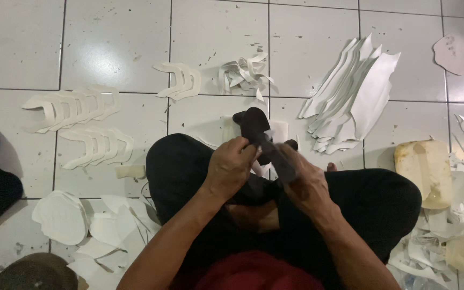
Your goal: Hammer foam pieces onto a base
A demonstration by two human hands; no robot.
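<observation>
I sit cross-legged on a white tiled floor in black trousers. My left hand (231, 167) pinches a small white cut piece (268, 133) against a dark tool. My right hand (306, 182) grips that dark knife-like cutting tool (275, 156), whose blade runs up between both hands. A black rounded block (252, 119) shows just beyond my fingers, over a white sheet (280, 130) on the floor. The part of the white piece inside my left fingers is hidden.
Rows of white curved cut pieces (76, 107) lie far left, more curved ones (181, 80) and scraps (245, 74) at the back. A stack of white sheets (355, 94) lies at right, a yellowish block (425, 169) and offcuts (457, 231) beyond my knee, rounded pieces (63, 217) near left.
</observation>
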